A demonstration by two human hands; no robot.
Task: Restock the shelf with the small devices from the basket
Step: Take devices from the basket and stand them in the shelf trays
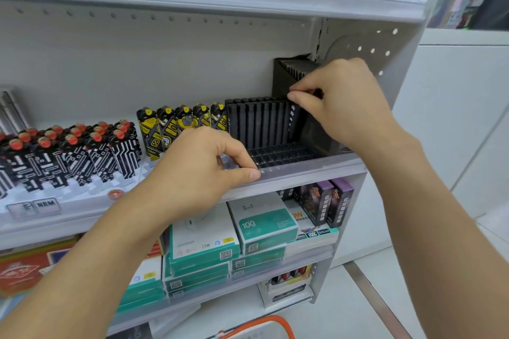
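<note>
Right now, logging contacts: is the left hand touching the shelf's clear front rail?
Touching. The head view shows the left hand resting on the clear front rail, its thumb tip pressed along the rail's top edge.

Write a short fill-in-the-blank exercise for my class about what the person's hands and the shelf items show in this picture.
1. The right hand pinches a slim ____ device at the end of the row.
2. The left hand rests on the shelf's clear front ____.
3. The caps on the black-and-white devices are ____.

Missing words: black; rail; red
</note>
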